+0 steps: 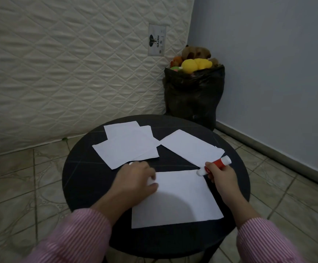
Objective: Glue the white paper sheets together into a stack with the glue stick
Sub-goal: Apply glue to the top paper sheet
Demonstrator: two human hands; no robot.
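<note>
A white paper sheet (pixel 179 200) lies on the near part of the round black table (pixel 82 173). My left hand (pixel 135 179) presses on its upper left corner with curled fingers. My right hand (pixel 222 177) grips a red and white glue stick (pixel 219 164), whose white tip touches the sheet's upper right corner. A loose pile of white sheets (pixel 127 147) lies at the far left of the table. Another white stack (pixel 190 147) lies at the far right, just behind the glue stick. A small white object, perhaps the cap, peeks out behind my left hand.
A quilted mattress (pixel 68 73) leans against the wall behind the table. A black bag (pixel 194 95) full of plush toys stands in the corner. The floor around the table is tiled, and a blue-grey wall (pixel 277 63) runs along the right.
</note>
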